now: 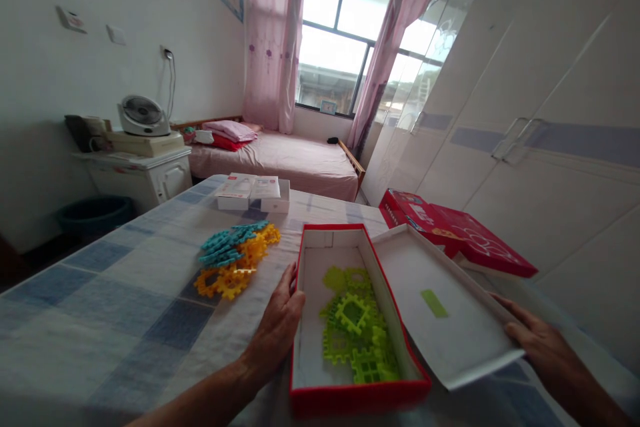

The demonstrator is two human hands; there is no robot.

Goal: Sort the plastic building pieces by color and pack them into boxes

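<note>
Red-rimmed white cardboard box [360, 395] is set open on the blue checked tablecloth [125, 307], lime-green plastic interlocking tiles [357, 333] inside. Left hand [277, 330] is laid against its left wall, fingers pressed together. Right hand [537, 340] is placed at the white lid flap [450, 340] edge; grip cannot be told.

Daylight comes through a dark-framed window [340, 40] at upper centre, flanked by sheer pink curtains [273, 33]. Below it lies a pink-sheeted bed [300, 160]. A glossy white wardrobe [525, 113] fills the right. At left, against the plain white wall [50, 80], a white bedside cabinet [150, 177] carries a small white fan [143, 115], beside a dark green bin [93, 213].
</note>
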